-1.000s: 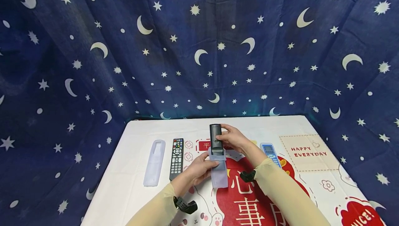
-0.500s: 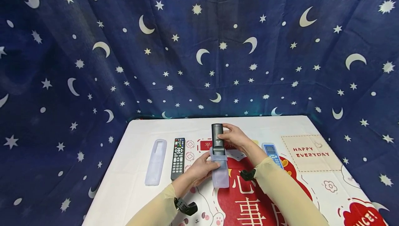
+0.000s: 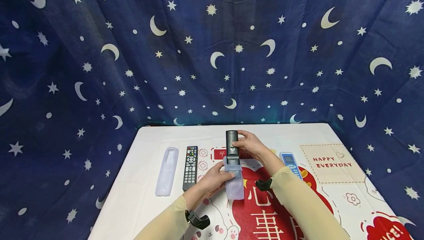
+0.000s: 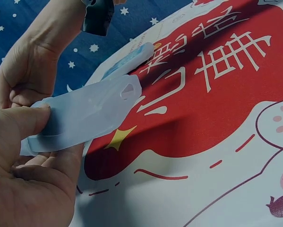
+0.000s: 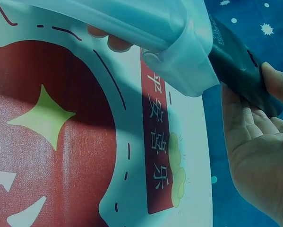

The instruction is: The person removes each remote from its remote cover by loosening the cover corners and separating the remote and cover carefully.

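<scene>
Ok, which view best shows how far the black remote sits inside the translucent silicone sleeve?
The head view: the black plastic remote stands out of the translucent bluish silicone sleeve, only its lower end inside. The right wrist view shows just the sleeve mouth round the remote, close up. The left wrist view shows the sleeve, barely any remote.

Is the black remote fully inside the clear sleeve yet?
No, only partly in. The black remote sticks out of the silicone sleeve for most of its length; the right hand holds its exposed end.
</scene>
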{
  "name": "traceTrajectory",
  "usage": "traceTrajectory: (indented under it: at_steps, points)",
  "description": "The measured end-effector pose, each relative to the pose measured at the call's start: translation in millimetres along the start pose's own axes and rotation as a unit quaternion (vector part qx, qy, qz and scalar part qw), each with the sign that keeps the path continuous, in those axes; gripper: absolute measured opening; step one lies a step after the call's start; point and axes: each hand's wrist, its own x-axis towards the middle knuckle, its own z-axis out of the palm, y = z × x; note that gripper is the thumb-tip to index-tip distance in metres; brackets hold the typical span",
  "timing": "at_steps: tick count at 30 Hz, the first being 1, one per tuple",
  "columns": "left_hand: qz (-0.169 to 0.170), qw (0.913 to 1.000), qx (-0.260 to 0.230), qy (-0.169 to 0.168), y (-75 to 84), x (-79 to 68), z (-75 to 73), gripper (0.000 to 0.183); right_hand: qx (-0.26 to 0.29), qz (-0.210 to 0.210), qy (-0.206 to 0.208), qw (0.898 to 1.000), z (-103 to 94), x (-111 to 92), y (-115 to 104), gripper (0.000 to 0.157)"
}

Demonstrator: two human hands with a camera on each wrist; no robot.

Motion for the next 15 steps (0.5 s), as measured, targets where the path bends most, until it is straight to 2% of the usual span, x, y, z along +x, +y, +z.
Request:
traceTrajectory:
  at_steps: [7,15]
  points:
    - [0.011,0.9999,0.008,-0.005,0.2,1.6,-3.6,0.066,-0.004,-0.01,-0.001,1.0,-0.2,1.8,-1.2,0.068]
    - [0.005,0.9999,0.011,-0.003,-3.2,2.1,-5.9,0.068,0.007,-0.02,-0.012,1.0,0.6,4.7,1.0,0.066]
